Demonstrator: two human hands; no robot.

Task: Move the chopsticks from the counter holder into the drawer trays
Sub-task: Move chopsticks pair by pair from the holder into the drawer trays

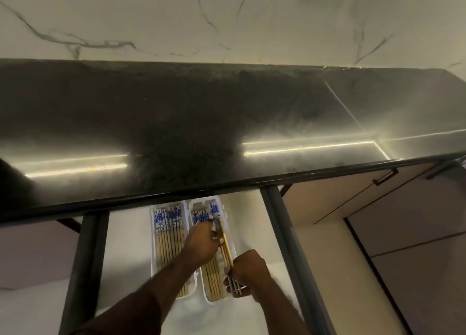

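Observation:
Two white trays lie side by side in the open drawer (126,246) below the counter. The left tray (152,236) holds several bamboo chopsticks with blue-and-white patterned tops. The right tray (228,230) holds several more. My left hand (200,243) reaches over the right tray and pinches a pair of chopsticks (226,252) near their upper part. My right hand (248,269) grips the same pair at the lower, thin ends, which stick out past my fingers. The pair lies angled along the right tray's right side. No counter holder is in view.
The black polished counter (227,122) overhangs the drawer's far end and hides the trays' tops. Dark drawer rails (285,233) run along both sides. Cabinet fronts with a dark handle (385,177) stand at right. A marble wall rises behind the counter.

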